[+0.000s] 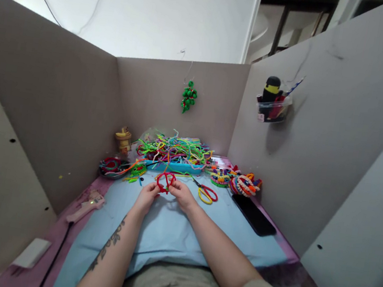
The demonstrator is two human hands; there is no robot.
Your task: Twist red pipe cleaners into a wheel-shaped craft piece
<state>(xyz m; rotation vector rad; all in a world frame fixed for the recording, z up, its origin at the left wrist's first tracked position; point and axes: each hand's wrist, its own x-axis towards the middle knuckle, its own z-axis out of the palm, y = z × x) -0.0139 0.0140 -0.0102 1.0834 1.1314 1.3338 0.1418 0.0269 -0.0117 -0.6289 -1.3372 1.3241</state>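
Observation:
Between my two hands is a red pipe-cleaner ring (pixel 161 175) with strands crossing inside it. My left hand (pixel 148 195) pinches its lower left edge. The fingers of my right hand (pixel 181 194) are closed on its right side, near a small green bit. Both hands are just above the blue cloth (pixel 176 238). Scissors with red and yellow handles (pixel 208 194) lie right of my right hand. A green pipe-cleaner figure (pixel 138 169) sits beyond my left hand, with small coloured bits near it.
Behind stands a blue tray (pixel 176 168) heaped with colourful pipe cleaners (pixel 176 150). At right are finished-looking woven pieces (pixel 245 185) and a black phone (pixel 254 215). A pink glue gun (pixel 87 207) with a cord and a dark bowl (pixel 112 170) are at left. Grey panels surround the table.

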